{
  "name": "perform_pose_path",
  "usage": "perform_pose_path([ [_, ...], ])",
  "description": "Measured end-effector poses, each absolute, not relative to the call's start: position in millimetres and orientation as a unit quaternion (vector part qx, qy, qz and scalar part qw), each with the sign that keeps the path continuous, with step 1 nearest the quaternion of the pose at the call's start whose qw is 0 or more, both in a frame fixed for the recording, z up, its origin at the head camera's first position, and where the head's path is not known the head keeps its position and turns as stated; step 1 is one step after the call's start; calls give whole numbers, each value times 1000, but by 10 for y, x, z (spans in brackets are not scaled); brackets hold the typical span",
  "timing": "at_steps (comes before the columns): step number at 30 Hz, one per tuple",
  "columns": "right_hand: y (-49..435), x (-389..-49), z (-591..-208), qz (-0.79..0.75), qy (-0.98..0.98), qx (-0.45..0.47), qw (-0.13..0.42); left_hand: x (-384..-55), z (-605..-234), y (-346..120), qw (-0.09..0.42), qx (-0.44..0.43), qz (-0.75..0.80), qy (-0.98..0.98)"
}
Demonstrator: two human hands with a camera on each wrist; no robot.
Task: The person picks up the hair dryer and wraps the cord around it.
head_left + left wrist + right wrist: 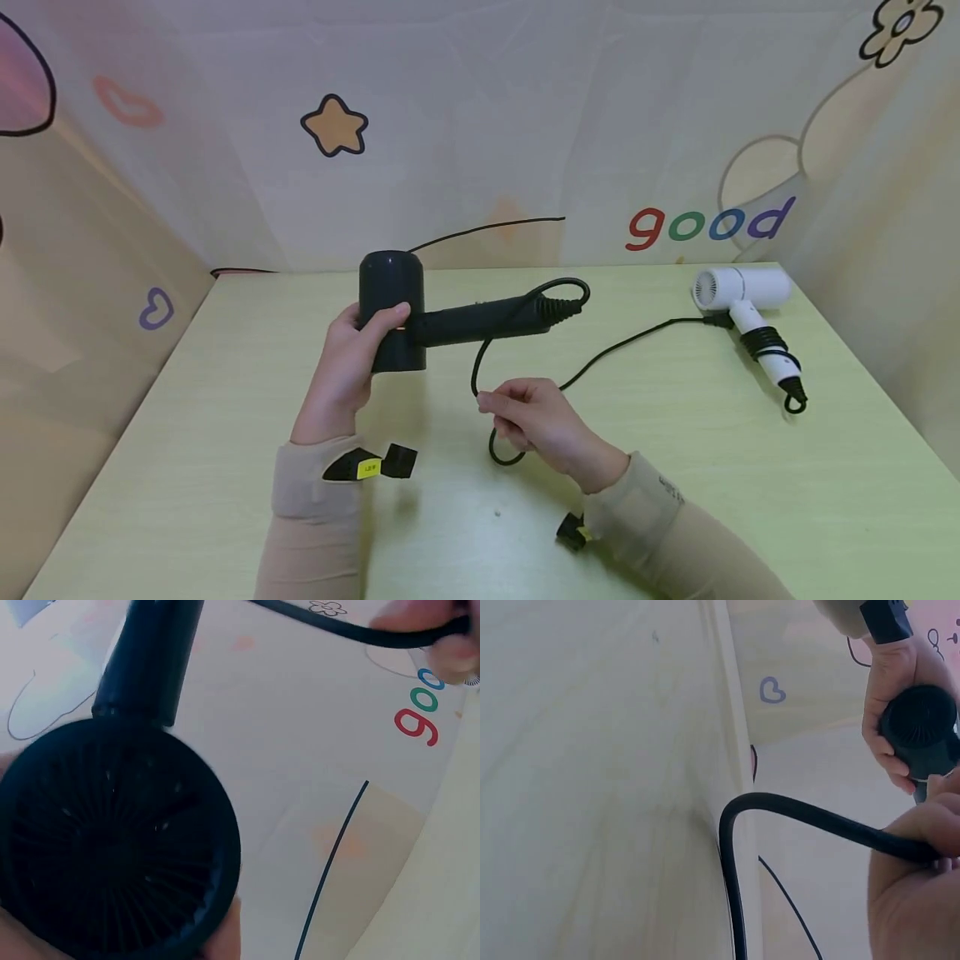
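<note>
A black hair dryer (480,323) is held up over the table, its handle pointing right. My left hand (341,367) grips it round the barrel, thumb across the front. In the left wrist view the round slatted grille (112,847) of the dryer faces the camera. My right hand (543,425) pinches the dryer's black cord (477,367) between thumb and fingers, below the handle. From the handle's end the cord loops back over the handle and drops to those fingers. In the right wrist view the cord (810,814) bends down beyond the hand.
On the pale table (225,417), a white hair dryer (750,287) lies at the back right, black cord wound round its handle. A stretch of black cord (630,340) runs between it and my right hand. Behind the table hangs a printed curtain (465,108).
</note>
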State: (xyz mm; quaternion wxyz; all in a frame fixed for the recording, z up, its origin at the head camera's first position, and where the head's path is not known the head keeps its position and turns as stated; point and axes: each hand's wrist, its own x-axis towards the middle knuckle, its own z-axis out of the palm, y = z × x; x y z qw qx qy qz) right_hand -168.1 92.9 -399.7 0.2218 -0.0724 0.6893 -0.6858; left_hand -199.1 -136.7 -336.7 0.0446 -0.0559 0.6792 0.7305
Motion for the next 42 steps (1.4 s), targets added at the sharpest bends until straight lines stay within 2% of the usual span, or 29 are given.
perform_pose_path([
  [9,978,-1736,-3978,-637,730,-75,239,-1972,-3388,-1544,112,9,747,656],
  [20,1095,-1796,-3876,-633,745,-110,179,-1937,-3431,-1700,178,68,710,678],
  [26,1219,-1837,-3774,-630,752,-89,175,-1928,-3439,-1760,200,90,698,682],
  [36,1387,-1885,-3651,-646,740,-105,158,-1917,-3413,-1796,217,120,632,734],
  [42,1468,-1904,-3607,-662,725,-104,161,-1919,-3426,-1819,233,113,600,757],
])
